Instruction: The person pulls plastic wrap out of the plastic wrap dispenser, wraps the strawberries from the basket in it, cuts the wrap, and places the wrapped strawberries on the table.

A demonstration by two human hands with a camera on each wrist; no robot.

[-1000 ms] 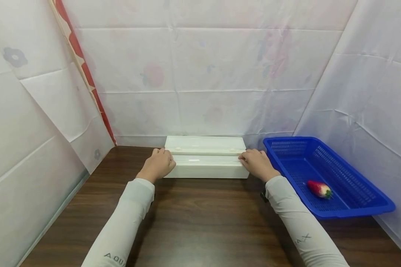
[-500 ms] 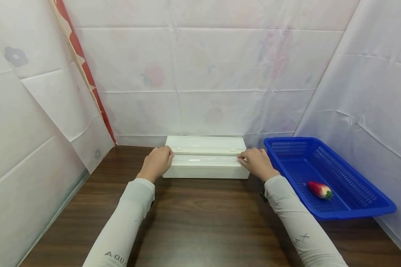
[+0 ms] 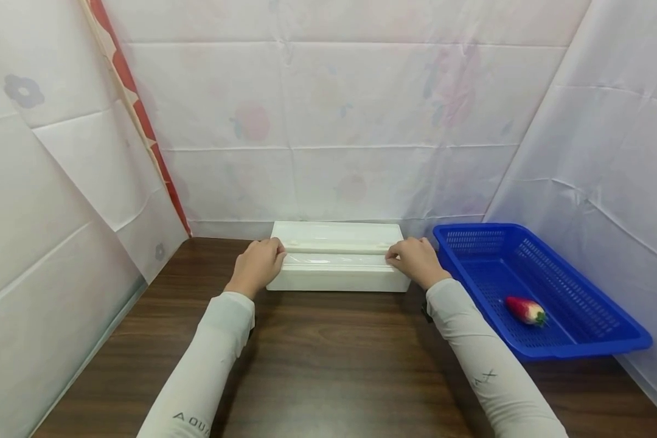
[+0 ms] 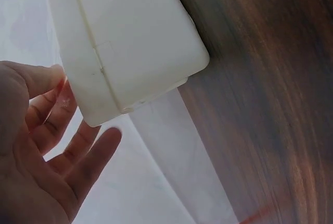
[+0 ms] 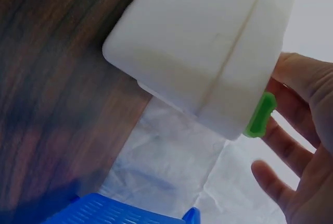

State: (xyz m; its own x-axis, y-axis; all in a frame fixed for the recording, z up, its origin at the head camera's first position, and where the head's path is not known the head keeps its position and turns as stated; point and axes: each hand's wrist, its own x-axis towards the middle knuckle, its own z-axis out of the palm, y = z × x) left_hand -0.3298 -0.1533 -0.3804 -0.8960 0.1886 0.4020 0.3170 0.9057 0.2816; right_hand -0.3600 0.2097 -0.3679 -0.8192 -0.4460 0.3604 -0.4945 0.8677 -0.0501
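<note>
A long white cling film dispenser (image 3: 336, 280) lies on the table against the back wall. Clear, shiny cling film (image 3: 328, 260) stretches along its top between the hands, with creases in it. At the dispenser's left end, my left hand (image 3: 256, 266) pinches the film's edge between thumb and forefinger. My right hand (image 3: 416, 261) pinches the film likewise at the right end. In the right wrist view a small green cutter slider (image 5: 260, 115) sits at the dispenser's end, close to the fingers. The other fingers of both hands are spread loosely beside the ends.
To the right stands a blue plastic basket (image 3: 597, 304) with perforated sides, holding a red and white strawberry-like fruit (image 3: 527, 311) with a green top. Pale printed sheeting (image 3: 350, 109) hangs behind and on both sides. Dark wooden table (image 3: 334, 365) lies in front.
My right hand has shifted slightly left and up. The film between the hands shows more creases and glints now. My left hand has barely moved; the dispenser stays in place.
</note>
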